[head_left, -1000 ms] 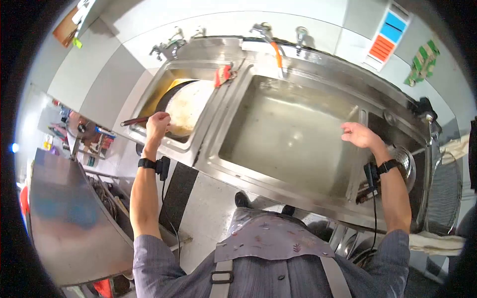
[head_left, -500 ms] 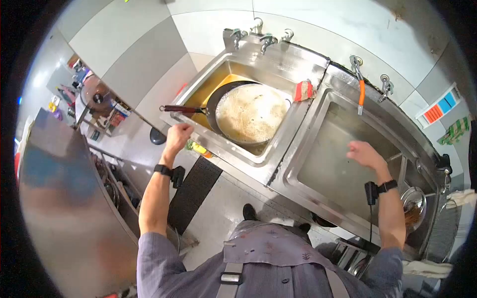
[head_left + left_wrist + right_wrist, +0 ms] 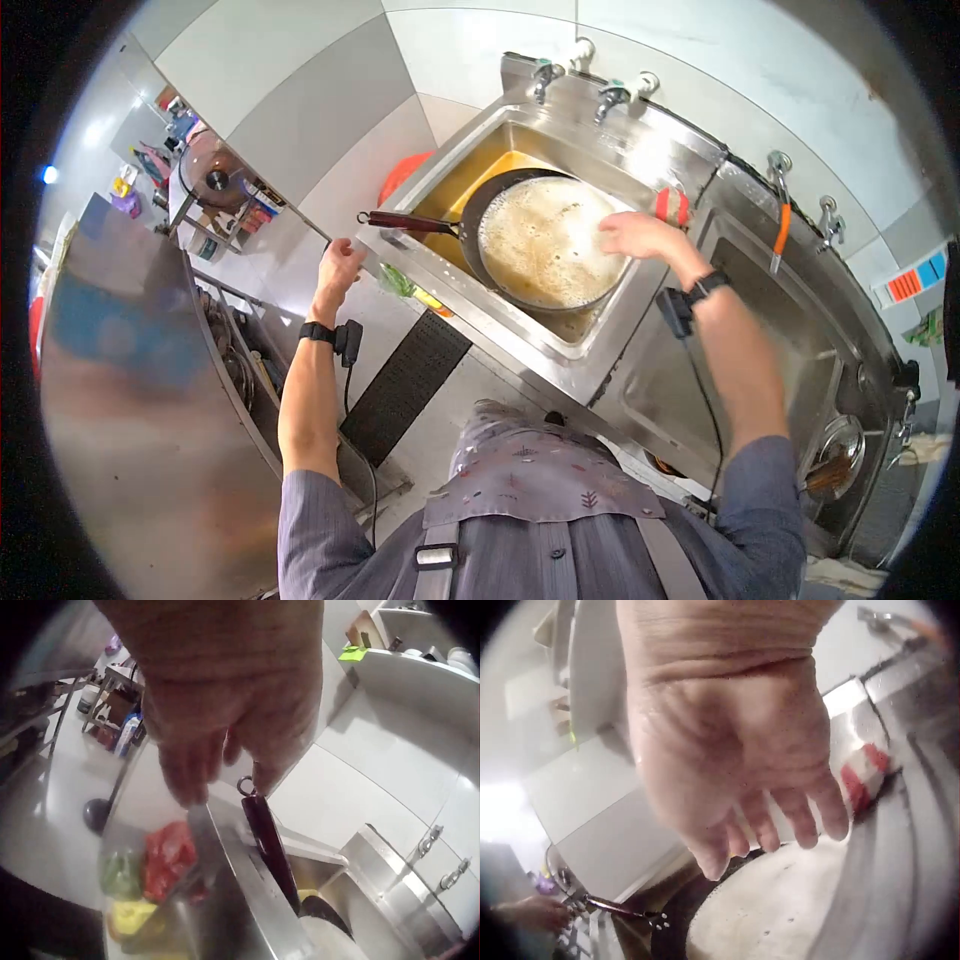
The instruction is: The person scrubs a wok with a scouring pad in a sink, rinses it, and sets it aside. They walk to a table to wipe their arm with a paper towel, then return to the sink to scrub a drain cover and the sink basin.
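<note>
Pan (image 3: 472, 232) of foamy liquid (image 3: 540, 250) under right hand (image 3: 640, 236), fingers open; left hand (image 3: 340, 268) near handle (image 3: 408, 222), fingers loose.

Foamy pan in L sink, R hand over it.
Dark pan (image 3: 474, 215) w/ foamy liquid (image 3: 540, 245) sits in L sink (image 3: 515, 333), hdl (image 3: 412, 222) pointing L over rim. R hand (image 3: 640, 237) above pan's R side; L hand (image 3: 342, 266) by sink's near-L edge, nr hdl. Red-&-white item (image 3: 671, 206) R of pan, on sink ledge. Taps (image 3: 612, 97) along far side; orange hose (image 3: 781, 237) over R sink (image 3: 690, 350).
</note>
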A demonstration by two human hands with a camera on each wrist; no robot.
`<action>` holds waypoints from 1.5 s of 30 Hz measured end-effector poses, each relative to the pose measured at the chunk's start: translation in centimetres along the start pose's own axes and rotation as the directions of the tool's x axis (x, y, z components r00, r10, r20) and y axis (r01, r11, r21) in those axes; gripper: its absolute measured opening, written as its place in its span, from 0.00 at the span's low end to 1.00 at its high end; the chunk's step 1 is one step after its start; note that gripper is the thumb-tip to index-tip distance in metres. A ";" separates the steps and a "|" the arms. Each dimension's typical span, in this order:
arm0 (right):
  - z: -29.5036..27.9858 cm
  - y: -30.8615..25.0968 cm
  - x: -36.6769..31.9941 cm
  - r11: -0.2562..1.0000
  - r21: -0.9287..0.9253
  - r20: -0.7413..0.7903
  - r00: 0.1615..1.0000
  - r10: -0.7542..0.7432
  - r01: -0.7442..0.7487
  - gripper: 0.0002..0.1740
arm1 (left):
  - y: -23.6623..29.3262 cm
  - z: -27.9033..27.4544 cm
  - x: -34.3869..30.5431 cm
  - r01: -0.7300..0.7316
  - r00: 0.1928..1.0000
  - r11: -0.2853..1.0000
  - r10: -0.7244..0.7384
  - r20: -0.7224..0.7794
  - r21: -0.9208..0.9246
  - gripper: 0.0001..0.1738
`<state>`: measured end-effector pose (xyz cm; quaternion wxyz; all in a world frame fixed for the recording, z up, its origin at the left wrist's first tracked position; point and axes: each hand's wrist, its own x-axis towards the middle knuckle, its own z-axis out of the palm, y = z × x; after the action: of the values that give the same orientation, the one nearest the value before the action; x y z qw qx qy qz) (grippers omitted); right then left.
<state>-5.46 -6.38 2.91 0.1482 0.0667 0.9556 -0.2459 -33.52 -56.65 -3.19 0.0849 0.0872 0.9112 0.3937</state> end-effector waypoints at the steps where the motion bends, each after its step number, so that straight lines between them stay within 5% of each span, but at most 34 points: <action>1: 0.6 -0.1 2.7 1.000 -0.011 0.003 1.000 0.015 -0.015 0.34 | -0.6 -0.4 0.9 0.027 1.000 0.997 -0.028 -0.010 -0.067 0.40; 2: 1.9 0.5 5.4 1.000 -0.017 0.002 1.000 0.007 -0.007 0.34 | -1.1 -0.7 1.9 0.029 0.999 0.997 -0.030 -0.019 -0.071 0.40; 4: 6.1 2.7 11.7 0.966 0.191 -0.236 0.947 0.217 -0.173 0.36 | -2.1 -1.1 4.5 -0.005 0.986 0.992 -0.017 -0.167 -0.126 0.41; 5: 8.6 4.7 14.8 0.857 0.443 -0.124 0.929 0.348 -0.262 0.40 | -2.0 -1.1 5.6 -0.005 0.986 0.992 -0.016 -0.167 -0.128 0.41; 7: 12.8 6.9 18.3 0.856 0.329 -0.080 0.892 0.445 -0.398 0.43 | -0.8 -0.4 7.2 -0.071 0.959 0.972 0.005 -0.284 -0.225 0.39; 9: 14.6 5.1 19.3 0.820 0.201 -0.036 0.832 0.553 -0.536 0.46 | 0.2 0.4 8.6 -0.107 0.973 0.948 0.038 -0.227 -0.300 0.38; 11: 13.0 -0.5 18.7 0.496 0.471 -0.005 0.560 0.829 -0.730 0.50 | 0.9 1.5 10.3 -0.163 0.979 0.904 0.098 -0.179 -0.395 0.30; 12: 13.8 0.0 20.1 0.484 0.463 0.000 0.546 0.838 -0.743 0.50 | 1.8 1.8 10.2 -0.192 0.980 0.885 0.151 -0.129 -0.425 0.22; 14: 18.5 4.4 24.2 0.593 0.333 0.040 0.640 0.768 -0.733 0.50 | 0.8 3.2 11.9 -0.136 0.983 0.833 0.180 0.031 -0.536 0.15; 15: 23.4 9.4 27.2 0.681 0.415 -0.029 0.739 0.673 -0.603 0.45 | 0.5 3.9 12.3 -0.135 0.978 0.823 0.199 0.057 -0.551 0.12; 19: 19.5 -0.8 26.0 0.399 0.602 0.310 0.663 0.682 -0.692 0.30 | -0.3 5.1 13.0 0.054 0.969 0.601 0.162 0.188 -0.798 0.12; 21: 20.4 -1.6 28.2 0.586 0.585 0.360 0.827 0.433 -0.561 0.32 | -0.2 5.3 13.6 0.192 0.951 0.312 0.177 0.255 -0.931 0.15; 22: 18.6 -4.3 27.7 0.580 0.585 0.363 0.822 0.438 -0.567 0.32 | -0.3 5.4 13.7 0.200 0.949 0.311 0.176 0.263 -0.929 0.15; 24: 12.2 -12.0 25.0 0.458 0.736 0.336 0.857 0.391 -0.498 0.49 | -0.4 5.2 14.1 0.366 0.925 0.041 0.088 0.369 -0.930 0.19; 25: 15.4 -10.9 26.2 0.588 0.698 0.135 0.881 0.454 -0.410 0.46 | -0.2 5.2 14.0 0.365 0.924 0.012 0.117 0.363 -0.931 0.22; 26: 17.6 -8.8 26.3 0.586 0.699 0.136 0.881 0.454 -0.409 0.46 | 0.1 5.0 14.0 0.365 0.924 0.014 0.117 0.364 -0.931 0.22; 28: 17.3 -8.8 25.5 0.899 0.225 0.156 0.924 0.348 -0.376 0.43 | 1.8 4.4 13.0 0.362 0.923 -0.054 0.163 0.350 -0.931 0.21; 29: 18.2 -7.9 26.0 0.912 0.103 0.229 0.901 0.367 -0.398 0.43 | 2.7 4.4 12.6 0.320 0.935 0.015 0.155 0.318 -0.947 0.22; 33: 13.3 -11.0 24.5 0.948 0.137 0.379 0.899 0.219 -0.288 0.41 | 4.1 5.3 11.4 0.259 0.934 0.075 0.233 0.270 -0.963 0.23; 35: 14.8 -9.5 25.9 0.876 0.460 0.164 0.984 0.076 -0.144 0.35 | 5.9 5.1 10.9 0.225 0.940 0.127 0.231 0.249 -0.966 0.22; 36: 14.5 -9.7 26.3 0.876 0.462 0.157 0.985 0.071 -0.137 0.35 | 6.3 5.0 10.6 0.220 0.936 0.121 0.252 0.244 -0.968 0.23; 38: 13.8 -9.9 27.7 0.904 0.398 -0.128 0.966 0.223 -0.155 0.36 | 6.9 4.9 10.0 0.210 0.934 0.136 0.267 0.240 -0.968 0.23; 39: 21.1 -3.7 33.1 0.674 0.739 -0.241 0.935 0.258 0.005 0.39 | 7.2 4.9 9.7 0.206 0.931 0.146 0.277 0.239 -0.968 0.22; 40: 15.5 -7.4 30.5 0.936 0.350 -0.384 0.907 0.170 -0.027 0.42 | 7.4 4.8 9.3 0.204 0.930 0.153 0.278 0.240 -0.967 0.22; 44: 14.3 -3.9 34.8 0.981 0.188 -0.700 0.697 0.159 -0.035 0.45 | 8.4 4.7 8.0 0.096 0.909 0.283 0.367 0.200 -0.954 0.25; 45: 13.9 -3.2 34.9 0.972 0.198 -0.640 0.734 0.228 -0.129 0.45 | 8.3 4.7 7.7 0.087 0.910 0.289 0.367 0.194 -0.953 0.25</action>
<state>-35.69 -14.08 -18.27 -0.1798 0.2508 0.9157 -0.2575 -39.23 -46.00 -0.93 0.2576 0.1758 0.4540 0.8347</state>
